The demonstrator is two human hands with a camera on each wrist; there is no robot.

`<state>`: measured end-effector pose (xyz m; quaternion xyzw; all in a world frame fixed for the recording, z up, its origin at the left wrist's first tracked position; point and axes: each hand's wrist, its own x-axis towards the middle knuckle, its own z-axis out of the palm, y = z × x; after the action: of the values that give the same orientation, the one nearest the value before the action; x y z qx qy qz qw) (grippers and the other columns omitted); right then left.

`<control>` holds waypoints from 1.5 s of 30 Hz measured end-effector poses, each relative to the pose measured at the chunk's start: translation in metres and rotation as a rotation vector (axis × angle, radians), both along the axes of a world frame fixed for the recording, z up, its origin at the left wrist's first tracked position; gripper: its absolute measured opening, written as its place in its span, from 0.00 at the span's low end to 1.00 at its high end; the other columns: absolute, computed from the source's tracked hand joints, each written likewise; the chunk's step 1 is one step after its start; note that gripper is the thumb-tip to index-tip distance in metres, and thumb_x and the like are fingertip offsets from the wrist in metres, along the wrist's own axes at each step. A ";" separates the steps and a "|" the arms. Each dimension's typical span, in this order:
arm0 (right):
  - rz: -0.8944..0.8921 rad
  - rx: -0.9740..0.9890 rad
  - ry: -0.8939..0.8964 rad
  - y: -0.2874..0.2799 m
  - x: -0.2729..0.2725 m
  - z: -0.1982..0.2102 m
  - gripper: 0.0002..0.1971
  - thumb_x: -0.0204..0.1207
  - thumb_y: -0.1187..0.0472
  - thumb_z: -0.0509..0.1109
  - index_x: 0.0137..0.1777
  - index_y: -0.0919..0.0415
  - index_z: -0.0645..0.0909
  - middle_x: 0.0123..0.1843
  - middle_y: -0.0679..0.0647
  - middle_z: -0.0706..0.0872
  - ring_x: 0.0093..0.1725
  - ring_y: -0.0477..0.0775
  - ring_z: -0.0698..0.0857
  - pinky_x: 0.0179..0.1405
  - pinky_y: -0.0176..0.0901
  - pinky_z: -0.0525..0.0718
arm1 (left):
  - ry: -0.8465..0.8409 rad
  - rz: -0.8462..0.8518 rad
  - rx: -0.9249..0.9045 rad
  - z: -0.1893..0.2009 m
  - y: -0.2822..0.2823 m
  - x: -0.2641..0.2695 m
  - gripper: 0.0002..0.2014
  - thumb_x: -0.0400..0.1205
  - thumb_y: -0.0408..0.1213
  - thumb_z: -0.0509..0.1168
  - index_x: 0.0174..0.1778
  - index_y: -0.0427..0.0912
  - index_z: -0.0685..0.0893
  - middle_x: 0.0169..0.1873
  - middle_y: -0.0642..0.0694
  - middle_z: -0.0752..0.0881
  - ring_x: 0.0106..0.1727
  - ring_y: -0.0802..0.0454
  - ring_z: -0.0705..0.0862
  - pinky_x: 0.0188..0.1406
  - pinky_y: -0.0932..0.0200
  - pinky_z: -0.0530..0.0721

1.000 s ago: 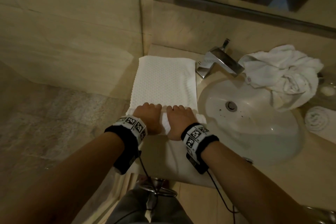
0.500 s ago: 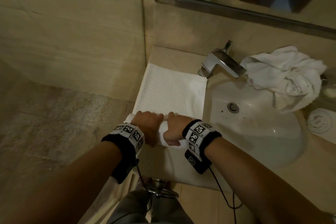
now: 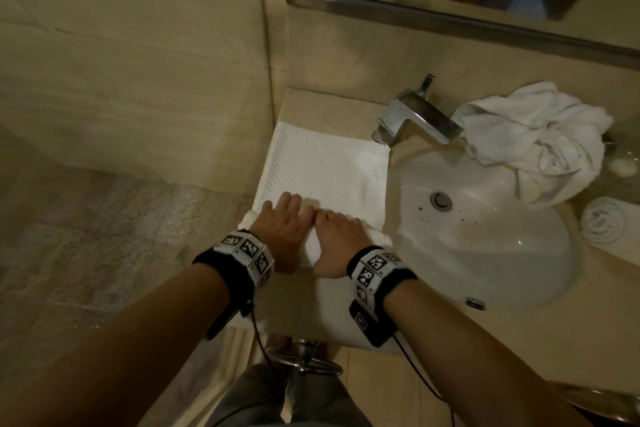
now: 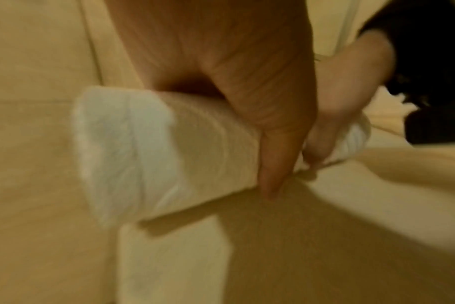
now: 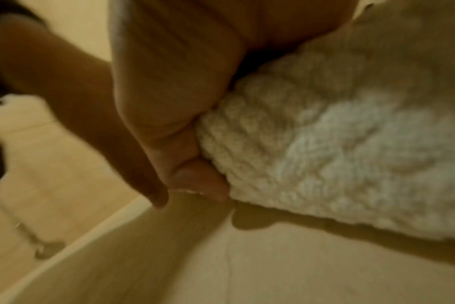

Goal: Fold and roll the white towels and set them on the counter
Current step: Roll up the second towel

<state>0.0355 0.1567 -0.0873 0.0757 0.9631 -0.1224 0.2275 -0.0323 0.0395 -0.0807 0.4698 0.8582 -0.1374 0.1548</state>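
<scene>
A white waffle-textured towel (image 3: 325,170) lies flat on the beige counter (image 3: 311,107) left of the sink. Its near end is wound into a thick roll (image 3: 310,246). My left hand (image 3: 280,222) and right hand (image 3: 337,236) sit side by side on that roll, fingers over the top and thumbs on the near side. The left wrist view shows the roll (image 4: 148,152) under my palm and its open left end. In the right wrist view my thumb (image 5: 195,176) presses into the towel (image 5: 325,154).
A white sink (image 3: 519,253) with a chrome faucet (image 3: 415,118) is to the right. A crumpled white towel (image 3: 540,142) hangs over its far rim, and a rolled towel (image 3: 602,222) lies beyond on the right. Wall and floor border the counter on the left.
The roll under both hands has grown and moved away from me, and the flat stretch of towel ahead is shorter. My fingers have shifted forward over the roll.
</scene>
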 end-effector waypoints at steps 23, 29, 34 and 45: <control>0.047 0.052 -0.027 0.006 -0.007 0.025 0.32 0.64 0.45 0.73 0.66 0.58 0.72 0.56 0.54 0.82 0.56 0.57 0.81 0.56 0.50 0.77 | -0.150 0.113 -0.052 0.002 0.017 -0.006 0.42 0.62 0.50 0.75 0.70 0.46 0.66 0.60 0.47 0.74 0.60 0.46 0.75 0.58 0.49 0.76; -0.103 -0.100 -0.299 0.010 -0.026 0.034 0.11 0.37 0.63 0.70 0.25 0.60 0.84 0.30 0.54 0.88 0.30 0.56 0.86 0.28 0.42 0.84 | 0.062 0.036 0.034 -0.007 0.006 0.012 0.25 0.72 0.45 0.67 0.63 0.44 0.67 0.57 0.45 0.74 0.57 0.45 0.72 0.54 0.48 0.72; -0.125 -0.139 -0.313 0.010 -0.017 0.035 0.26 0.48 0.59 0.73 0.51 0.63 0.82 0.48 0.57 0.87 0.44 0.57 0.85 0.37 0.43 0.84 | -0.066 0.072 -0.008 -0.004 0.014 0.001 0.34 0.63 0.54 0.75 0.60 0.46 0.71 0.55 0.48 0.78 0.55 0.48 0.76 0.55 0.52 0.74; 0.200 0.132 -0.048 0.019 0.010 0.019 0.58 0.57 0.41 0.76 0.82 0.57 0.47 0.71 0.57 0.66 0.69 0.60 0.69 0.70 0.62 0.67 | -0.339 0.277 -0.135 0.005 0.032 -0.022 0.37 0.56 0.47 0.79 0.62 0.48 0.75 0.49 0.50 0.81 0.53 0.48 0.82 0.47 0.55 0.82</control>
<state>0.0458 0.1761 -0.0687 -0.0030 0.9661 -0.0336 0.2560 -0.0544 0.0715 -0.0757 0.3525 0.8651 -0.0912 0.3451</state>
